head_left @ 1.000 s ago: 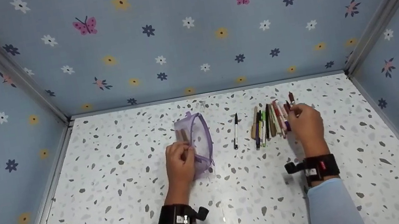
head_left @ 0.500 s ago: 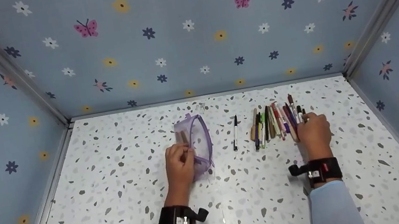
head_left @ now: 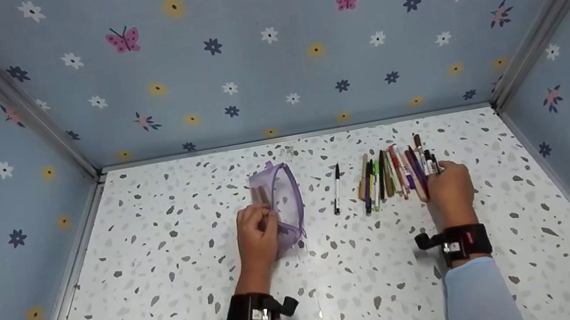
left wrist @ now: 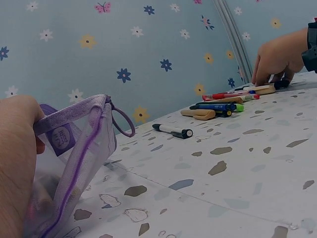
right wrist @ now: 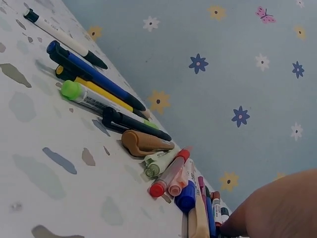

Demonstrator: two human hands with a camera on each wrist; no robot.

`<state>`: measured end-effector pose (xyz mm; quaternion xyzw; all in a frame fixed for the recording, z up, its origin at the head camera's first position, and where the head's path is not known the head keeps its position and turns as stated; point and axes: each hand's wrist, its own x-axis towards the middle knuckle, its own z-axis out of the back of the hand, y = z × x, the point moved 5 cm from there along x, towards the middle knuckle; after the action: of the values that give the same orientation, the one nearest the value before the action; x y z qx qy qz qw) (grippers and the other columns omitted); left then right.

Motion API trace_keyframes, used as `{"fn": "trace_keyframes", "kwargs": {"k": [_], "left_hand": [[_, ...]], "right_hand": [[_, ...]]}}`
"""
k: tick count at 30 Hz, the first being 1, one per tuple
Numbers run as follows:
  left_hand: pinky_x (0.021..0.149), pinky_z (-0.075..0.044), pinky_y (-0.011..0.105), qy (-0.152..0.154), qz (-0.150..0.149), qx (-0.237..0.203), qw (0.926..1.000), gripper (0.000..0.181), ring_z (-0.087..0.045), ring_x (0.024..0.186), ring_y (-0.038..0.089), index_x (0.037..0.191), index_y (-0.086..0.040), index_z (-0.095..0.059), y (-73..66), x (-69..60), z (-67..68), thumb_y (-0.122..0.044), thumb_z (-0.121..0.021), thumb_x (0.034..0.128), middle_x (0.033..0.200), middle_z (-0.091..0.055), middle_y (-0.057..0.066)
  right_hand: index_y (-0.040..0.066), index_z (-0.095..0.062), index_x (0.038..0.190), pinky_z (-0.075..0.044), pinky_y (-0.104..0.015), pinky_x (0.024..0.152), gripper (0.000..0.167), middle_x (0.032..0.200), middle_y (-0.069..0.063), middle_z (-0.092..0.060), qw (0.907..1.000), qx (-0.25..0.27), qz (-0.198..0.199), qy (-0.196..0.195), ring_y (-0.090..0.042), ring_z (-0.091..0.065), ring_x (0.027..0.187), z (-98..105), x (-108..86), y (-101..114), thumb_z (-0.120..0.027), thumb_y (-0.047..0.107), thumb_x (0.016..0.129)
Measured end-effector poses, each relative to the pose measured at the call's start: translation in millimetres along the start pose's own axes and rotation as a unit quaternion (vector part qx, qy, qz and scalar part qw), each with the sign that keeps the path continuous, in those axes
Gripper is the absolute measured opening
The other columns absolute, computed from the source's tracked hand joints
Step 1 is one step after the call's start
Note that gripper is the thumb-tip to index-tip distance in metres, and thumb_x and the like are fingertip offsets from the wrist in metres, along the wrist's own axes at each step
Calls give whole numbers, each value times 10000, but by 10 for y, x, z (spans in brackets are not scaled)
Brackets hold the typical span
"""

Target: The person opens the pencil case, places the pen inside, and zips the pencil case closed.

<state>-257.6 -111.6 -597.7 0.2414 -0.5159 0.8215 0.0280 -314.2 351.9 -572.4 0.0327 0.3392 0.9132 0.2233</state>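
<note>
A purple mesh pencil case [head_left: 287, 194] lies on the speckled table, its zipped mouth spread towards the right. My left hand [head_left: 257, 234] pinches its near rim; brown items show through the mesh. In the left wrist view the case [left wrist: 74, 163] shows a round purple badge and a zip loop. On the right is a row of pens and markers [head_left: 387, 175] lying side by side. My right hand [head_left: 450, 187] is at the row's right end, fingers curled down over a black-capped pen [head_left: 435, 164] and mostly hiding it.
A single white pen with black ends [head_left: 337, 189] lies between the case and the row. Blue flowered panels [head_left: 267, 53] enclose the back and both sides of the table [head_left: 180, 293].
My right hand has moved right and nearer from the brown-red marker to the row's end, uncovering several pens; it has barely shifted in the last half second. My left hand stays on the case.
</note>
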Motion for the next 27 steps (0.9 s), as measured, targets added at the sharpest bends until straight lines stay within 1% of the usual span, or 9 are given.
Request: {"fn": "trace_keyframes", "kwargs": {"k": [2,5,8,11,14,16,19,24,27], "left_hand": [[1054,-534,469,-1,3,-12,10000,145,-638,1198,311,907,-42,-764,3,-1,-1,-126,-740,1023,1212,-796,116],[1054,-534,470,-17,-6,4,10000,142,-638,1193,306,910,-43,-767,11,-1,-2,-126,-742,1023,1203,-795,112],[1057,-536,475,-1,10,23,10000,137,-637,1193,305,920,-41,-770,11,2,0,-128,-742,1022,1202,-793,112],[1062,-539,484,38,52,39,10000,133,-633,1195,304,934,-40,-773,10,2,-1,-133,-744,1024,1206,-789,115],[1064,-542,495,70,104,42,9999,137,-629,1198,299,942,-44,-776,7,0,-1,-145,-746,1030,1215,-785,111],[1060,-544,496,78,126,36,9999,141,-626,1198,291,941,-51,-777,4,-1,1,-152,-747,1035,1220,-784,104],[1047,-543,487,56,108,13,9999,148,-625,1190,285,928,-59,-774,1,-4,2,-154,-745,1037,1215,-785,97],[1019,-527,464,-36,-139,3,9999,163,-650,1165,317,894,-37,-766,-13,0,0,-123,-737,1029,1188,-806,117],[1008,-523,452,-67,-214,6,9997,162,-656,1156,326,885,-29,-763,-14,0,1,-113,-737,1021,1182,-811,126]], "right_hand": [[-30,-577,1611,-543,-615,1180,526,1541,-330,-655,9996,265,-55,62,-509,-654,1407,3,2,-9,-578,146,1115],[-19,-573,1620,-579,-574,1131,517,1469,-307,-707,9976,647,-192,151,-461,-716,1316,1,1,-27,-596,123,1122],[-5,-597,1605,-614,-500,1020,501,1391,-290,-743,9961,836,-236,119,-418,-761,1198,9,4,-35,-617,106,1117],[-3,-661,1544,-623,-405,877,455,1350,-286,-759,9968,790,-132,-59,-392,-779,1125,34,10,-31,-639,110,1104],[6,-714,1486,-592,-313,729,410,1320,-277,-766,9967,779,-70,-236,-368,-787,1065,58,14,-21,-643,128,1101],[17,-729,1472,-558,-273,663,402,1307,-272,-769,9963,796,-53,-327,-360,-783,1032,77,12,-13,-634,133,1099],[52,-744,1470,-532,-255,638,413,1322,-260,-782,9954,840,-91,-445,-358,-781,1030,106,-4,12,-610,144,1090],[87,-785,1428,-526,-268,680,390,1362,-245,-785,9924,1058,-98,-625,-381,-764,1115,138,-39,78,-616,185,1090],[76,-814,1376,-512,-210,705,347,1370,-240,-781,9899,1251,55,-666,-366,-748,1167,120,-51,143,-648,205,1100]]}}
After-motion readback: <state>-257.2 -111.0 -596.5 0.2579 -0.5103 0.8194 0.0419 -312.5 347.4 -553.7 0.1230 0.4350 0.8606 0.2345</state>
